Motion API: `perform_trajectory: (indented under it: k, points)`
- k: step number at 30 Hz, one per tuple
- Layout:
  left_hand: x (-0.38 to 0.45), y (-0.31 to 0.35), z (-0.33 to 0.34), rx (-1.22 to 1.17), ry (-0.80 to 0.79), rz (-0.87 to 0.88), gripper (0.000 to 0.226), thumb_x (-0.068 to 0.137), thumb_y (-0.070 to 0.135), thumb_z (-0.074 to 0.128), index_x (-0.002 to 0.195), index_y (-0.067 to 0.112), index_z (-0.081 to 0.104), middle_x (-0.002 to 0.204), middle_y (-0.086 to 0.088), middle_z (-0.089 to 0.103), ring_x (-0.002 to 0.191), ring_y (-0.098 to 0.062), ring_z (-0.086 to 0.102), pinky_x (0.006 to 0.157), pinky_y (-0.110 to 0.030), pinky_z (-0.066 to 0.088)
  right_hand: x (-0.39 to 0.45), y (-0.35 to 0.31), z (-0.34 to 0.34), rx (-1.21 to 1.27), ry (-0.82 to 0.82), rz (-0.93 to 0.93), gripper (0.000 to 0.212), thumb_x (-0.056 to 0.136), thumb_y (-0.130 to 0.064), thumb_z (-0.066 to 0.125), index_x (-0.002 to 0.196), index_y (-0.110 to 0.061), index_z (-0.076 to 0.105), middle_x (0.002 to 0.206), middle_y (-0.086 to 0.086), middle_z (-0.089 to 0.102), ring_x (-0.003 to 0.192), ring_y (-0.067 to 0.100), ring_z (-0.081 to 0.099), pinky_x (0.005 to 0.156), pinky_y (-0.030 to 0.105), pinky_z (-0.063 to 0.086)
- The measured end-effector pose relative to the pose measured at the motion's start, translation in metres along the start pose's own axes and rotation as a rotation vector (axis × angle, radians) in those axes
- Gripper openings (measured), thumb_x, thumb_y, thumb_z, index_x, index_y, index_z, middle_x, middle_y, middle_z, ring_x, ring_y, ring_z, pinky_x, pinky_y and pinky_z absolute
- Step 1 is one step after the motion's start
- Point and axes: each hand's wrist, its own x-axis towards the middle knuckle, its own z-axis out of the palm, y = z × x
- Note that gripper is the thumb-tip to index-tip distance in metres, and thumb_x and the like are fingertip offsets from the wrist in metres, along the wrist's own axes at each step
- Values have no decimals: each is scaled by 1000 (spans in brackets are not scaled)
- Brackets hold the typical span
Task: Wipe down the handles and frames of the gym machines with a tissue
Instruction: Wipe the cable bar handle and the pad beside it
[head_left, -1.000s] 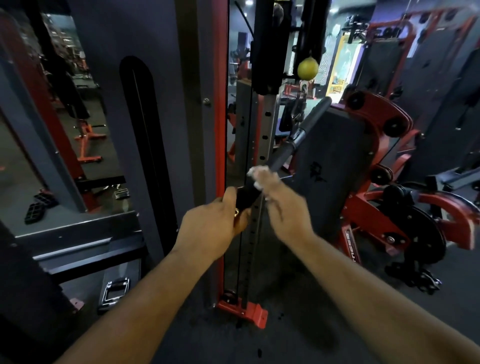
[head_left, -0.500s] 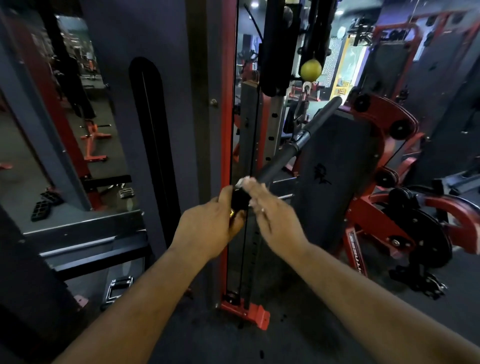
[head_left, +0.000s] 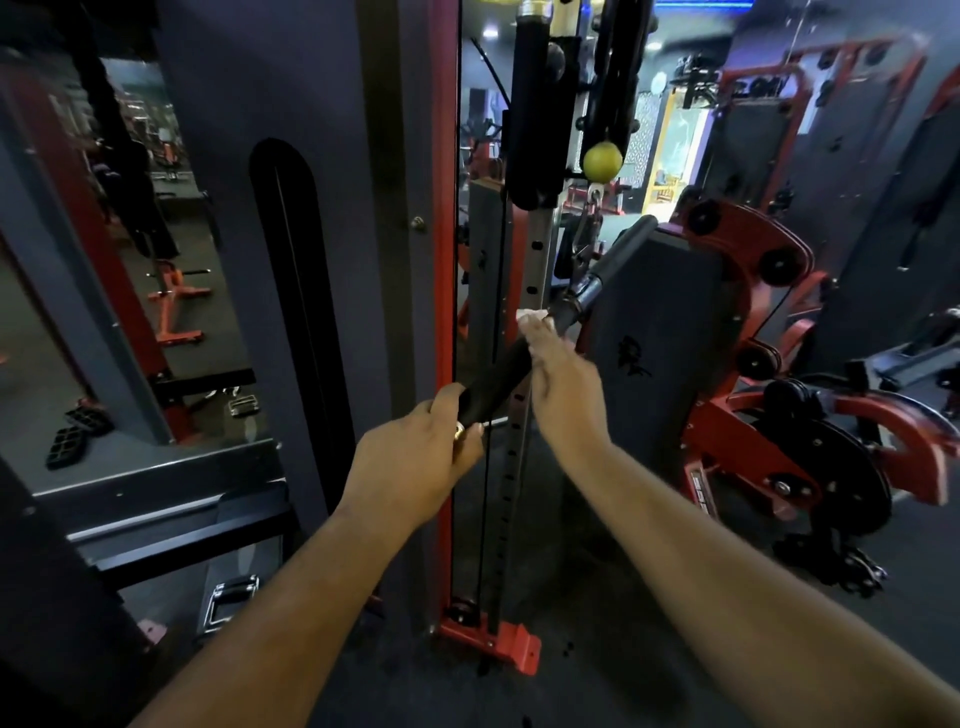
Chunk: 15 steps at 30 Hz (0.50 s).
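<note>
The left hand (head_left: 415, 457) gripped the rigid bar handle (head_left: 498, 374) at its near end, while the right hand (head_left: 563, 387) pressed the soft, tearable tissue (head_left: 531, 317) around it, just below the metal collar (head_left: 587, 291).

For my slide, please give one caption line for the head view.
Left hand holds the bar end; right hand wipes it with a tissue.

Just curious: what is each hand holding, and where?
The left hand grips the bar's near end. The right hand holds a tissue against the bar's middle.
</note>
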Motion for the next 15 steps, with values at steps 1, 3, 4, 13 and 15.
perform_trajectory:
  k: [1, 3, 4, 13, 15]
  points:
    - [1, -2, 0, 18, 11, 9, 57, 101, 56, 28, 147, 23, 37, 107, 3, 67, 75, -14, 65, 54, -28, 38, -15, -7, 3, 40, -4, -44, 47, 100, -12, 42, 147, -19, 50, 150, -2, 50, 108, 2, 66, 107, 34, 51]
    - [-1, -7, 0, 33, 25, 34, 56, 100, 54, 33, 143, 19, 43, 101, 0, 69, 71, -18, 67, 51, -29, 37, -42, -14, 7, 81, -47, -143, 51, 99, -9, 43, 149, -17, 46, 154, -6, 38, 132, 11, 55, 111, 38, 47]
    - [-2, -9, 0, 36, 26, 43, 57, 99, 54, 34, 143, 19, 44, 100, 0, 70, 70, -19, 67, 50, -30, 39, -54, -16, 8, 96, -85, -193, 54, 99, -5, 45, 151, -19, 43, 157, -6, 36, 140, 11, 46, 114, 40, 44]
    - [-1, -5, 1, -1, -20, 2, 55, 105, 57, 28, 152, 27, 29, 117, 4, 63, 74, -12, 62, 58, -32, 54, -5, 10, -9, 139, 248, 106, 42, 103, -8, 48, 142, -21, 55, 120, -1, 69, 88, 10, 64, 81, 19, 55]
    - [0, -2, 2, 3, -30, 5, 57, 105, 57, 27, 153, 26, 29, 117, 2, 63, 78, -16, 66, 61, -36, 56, 12, 16, -2, 67, 186, 193, 42, 103, -4, 48, 141, -18, 58, 123, -2, 69, 92, 6, 65, 89, 31, 58]
